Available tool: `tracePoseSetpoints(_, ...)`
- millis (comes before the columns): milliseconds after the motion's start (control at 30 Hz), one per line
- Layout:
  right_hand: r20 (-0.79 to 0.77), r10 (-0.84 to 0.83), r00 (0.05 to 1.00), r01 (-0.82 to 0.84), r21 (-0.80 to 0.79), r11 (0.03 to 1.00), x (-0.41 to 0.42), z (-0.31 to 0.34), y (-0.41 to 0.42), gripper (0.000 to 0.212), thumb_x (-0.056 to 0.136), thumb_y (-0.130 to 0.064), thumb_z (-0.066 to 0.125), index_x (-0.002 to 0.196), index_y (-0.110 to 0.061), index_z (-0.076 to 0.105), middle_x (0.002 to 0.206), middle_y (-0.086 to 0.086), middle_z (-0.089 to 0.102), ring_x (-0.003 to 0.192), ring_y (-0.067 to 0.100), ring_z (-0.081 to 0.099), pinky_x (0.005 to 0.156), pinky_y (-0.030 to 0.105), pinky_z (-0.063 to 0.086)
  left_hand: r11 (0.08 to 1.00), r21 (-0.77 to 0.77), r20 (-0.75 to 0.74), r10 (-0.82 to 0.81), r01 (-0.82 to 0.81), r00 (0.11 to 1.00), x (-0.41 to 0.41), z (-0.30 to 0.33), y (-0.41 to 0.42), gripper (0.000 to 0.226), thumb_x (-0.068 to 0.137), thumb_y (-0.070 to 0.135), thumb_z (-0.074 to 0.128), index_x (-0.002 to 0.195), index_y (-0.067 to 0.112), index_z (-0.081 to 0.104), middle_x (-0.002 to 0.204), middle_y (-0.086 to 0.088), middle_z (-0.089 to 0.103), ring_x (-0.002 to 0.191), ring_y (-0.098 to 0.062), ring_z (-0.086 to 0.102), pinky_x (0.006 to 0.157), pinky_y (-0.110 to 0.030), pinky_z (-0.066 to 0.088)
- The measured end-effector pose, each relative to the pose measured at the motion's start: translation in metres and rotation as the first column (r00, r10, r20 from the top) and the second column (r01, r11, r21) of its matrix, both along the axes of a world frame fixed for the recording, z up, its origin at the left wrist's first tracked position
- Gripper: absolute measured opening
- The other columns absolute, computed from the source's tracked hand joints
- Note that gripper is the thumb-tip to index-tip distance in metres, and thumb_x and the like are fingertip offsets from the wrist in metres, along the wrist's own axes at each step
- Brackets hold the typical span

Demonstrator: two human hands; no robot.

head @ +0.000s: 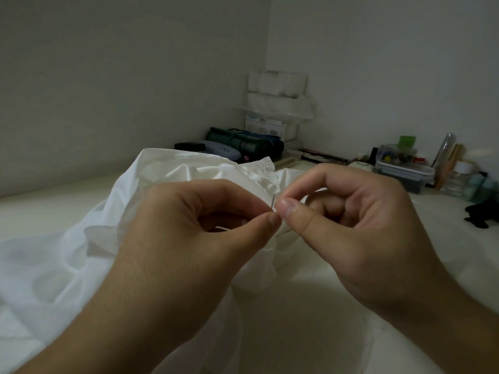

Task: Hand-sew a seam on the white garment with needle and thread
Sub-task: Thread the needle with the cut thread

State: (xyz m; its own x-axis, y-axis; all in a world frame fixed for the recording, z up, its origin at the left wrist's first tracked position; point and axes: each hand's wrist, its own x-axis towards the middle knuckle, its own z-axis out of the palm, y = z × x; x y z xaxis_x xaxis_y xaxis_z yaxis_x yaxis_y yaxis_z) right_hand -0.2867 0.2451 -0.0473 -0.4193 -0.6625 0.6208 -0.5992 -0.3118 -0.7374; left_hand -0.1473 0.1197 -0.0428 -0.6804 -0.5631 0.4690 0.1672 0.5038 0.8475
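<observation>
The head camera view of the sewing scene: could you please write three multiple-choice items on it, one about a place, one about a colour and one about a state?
1. Where does the rolled dark green fabric bundle lie?
A. at the far wall, behind the garment
B. under the right hand
C. on the garment

2. What colour is the crumpled thin cloth garment?
A. red
B. white
C. black

3. How are the two hands held?
A. both flat on the table
B. one out of view
C. both pinching, fingertips meeting

Answers: 1 A, it sits by the wall corner. 2 B, the cloth is plainly white. 3 C, left hand and right hand meet at a thin metal needle.
</observation>
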Motion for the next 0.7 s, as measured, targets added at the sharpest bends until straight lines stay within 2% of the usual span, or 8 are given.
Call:
tracePoseSetpoints(367, -0.003, 0.01, 1.0, -0.01, 0.0, 1.0, 0.0004, 0.0003, -0.0001, 0.005, 0.089, -0.02, 0.075, 0.085, -0.02, 0.076, 0.051, 0.008, 0.053, 0.041, 0.016, 0.042, 0.042, 0.02, 0.034, 1.0, -0.002, -0.015, 0.001, -0.001, 1.0, 0.0014, 0.0011, 0.0022, 0.006, 0.072, 0.031, 0.088, 0.075, 0.034, 0.083, 0.065, 0.008, 0.076, 0.06, -0.007, 0.073, 0.056, -0.011, 0.052)
tracePoseSetpoints(700, -0.006, 0.007, 1.0, -0.008, -0.007, 1.0, 0.0004, 0.0005, -0.0004, 0.005, 0.089, -0.019, 0.074, 0.085, -0.019, 0.075, 0.05, 0.002, 0.053, 0.041, 0.012, 0.042, 0.043, 0.019, 0.035, 1.0, 0.004, -0.016, -0.007, 0.007, 1.0, 0.0016, 0.0013, 0.0006, 0.006, 0.073, 0.03, 0.087, 0.076, 0.033, 0.083, 0.066, 0.008, 0.076, 0.061, -0.007, 0.074, 0.057, -0.011, 0.053)
